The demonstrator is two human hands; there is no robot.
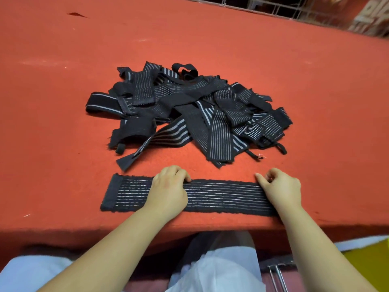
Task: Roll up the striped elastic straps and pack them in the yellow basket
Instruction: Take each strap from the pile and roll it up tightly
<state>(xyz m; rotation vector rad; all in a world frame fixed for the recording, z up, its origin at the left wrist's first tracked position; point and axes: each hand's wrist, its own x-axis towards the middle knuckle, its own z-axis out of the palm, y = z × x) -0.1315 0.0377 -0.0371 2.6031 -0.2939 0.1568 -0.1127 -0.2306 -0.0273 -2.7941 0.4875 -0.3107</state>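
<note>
item: flat black elastic strap with thin white lengthwise stripes, laid out straight across the lower centre near the front edge of the red felt-covered table; plain black end at left. left hand rests on its middle, fingers curled at the far edge. right hand pinches its right end with curled fingers. beyond, mid-frame: tangled heap of black striped straps, unrolled.
</note>
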